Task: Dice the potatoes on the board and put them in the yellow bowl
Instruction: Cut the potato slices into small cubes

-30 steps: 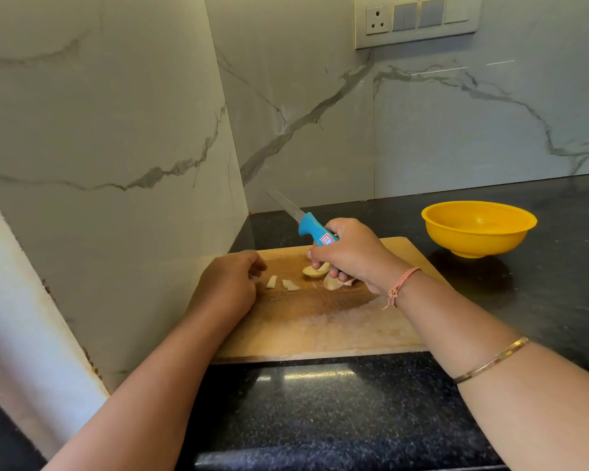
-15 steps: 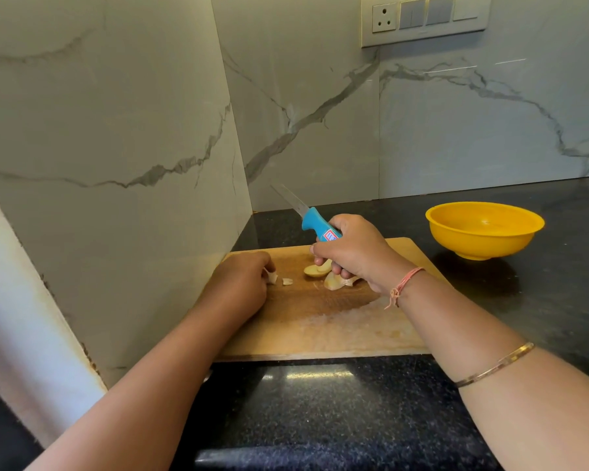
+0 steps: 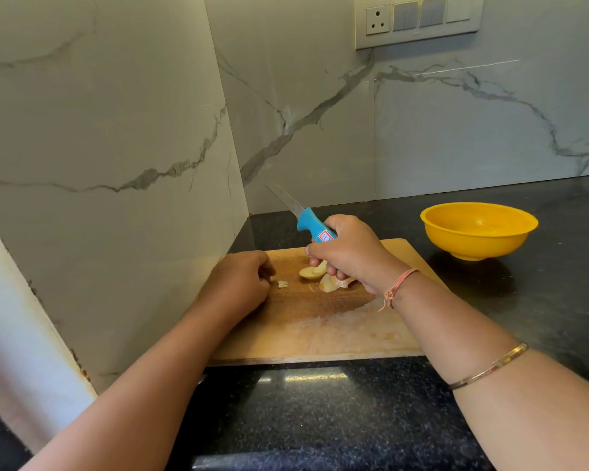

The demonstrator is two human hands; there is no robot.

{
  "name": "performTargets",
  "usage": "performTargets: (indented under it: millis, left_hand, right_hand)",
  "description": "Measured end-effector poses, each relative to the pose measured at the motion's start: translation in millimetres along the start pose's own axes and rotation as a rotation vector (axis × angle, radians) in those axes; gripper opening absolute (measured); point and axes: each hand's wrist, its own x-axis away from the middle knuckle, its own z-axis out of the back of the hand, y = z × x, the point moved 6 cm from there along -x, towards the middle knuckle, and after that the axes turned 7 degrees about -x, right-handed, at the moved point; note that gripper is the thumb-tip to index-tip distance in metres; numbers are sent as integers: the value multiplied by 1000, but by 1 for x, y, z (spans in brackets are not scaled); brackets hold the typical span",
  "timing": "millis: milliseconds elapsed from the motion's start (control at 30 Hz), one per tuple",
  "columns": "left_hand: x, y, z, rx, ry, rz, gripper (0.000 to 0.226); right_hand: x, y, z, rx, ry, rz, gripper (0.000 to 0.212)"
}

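Potato pieces sit near the far middle of the one wooden board (image 3: pixel 320 329), and we count three that show plainly: two larger pale pieces (image 3: pixel 312 272) lying touching each other under our right hand's fingers, and one small dice (image 3: pixel 282 284) just beside our left fingertips. A paler speck shows right at those fingertips, too small for us to name. Our right hand (image 3: pixel 352 254) grips the blue handle of the single knife (image 3: pixel 307 225), whose blade slants up and away to the left, clear of the board. Our left hand (image 3: pixel 240 283) rests knuckles-up on the board's left part with its fingers curled; whether they pinch anything we cannot tell. One yellow bowl (image 3: pixel 473 248) stands on the dark tabletop (image 3: pixel 320 419), off the board's far right corner and apart from it. Our right arm wears two bands, a thread (image 3: pixel 399 286) at the wrist and a thin bangle (image 3: pixel 490 368) further up.
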Motion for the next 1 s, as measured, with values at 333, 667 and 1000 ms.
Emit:
performTargets:
  millis: [333, 667, 1000]
  left_hand:
    - [5, 5, 20, -64, 197, -30, 28]
    - [-2, 14, -1, -96, -4, -54, 17]
    - [-4, 3, 13, -149, 192, 53, 20]
  right_hand:
    - [1, -2, 1, 6, 5, 15, 38]
    - [0, -4, 12, -24, 50, 7, 40]
    - [-4, 0, 41, -83, 155, -4, 27]
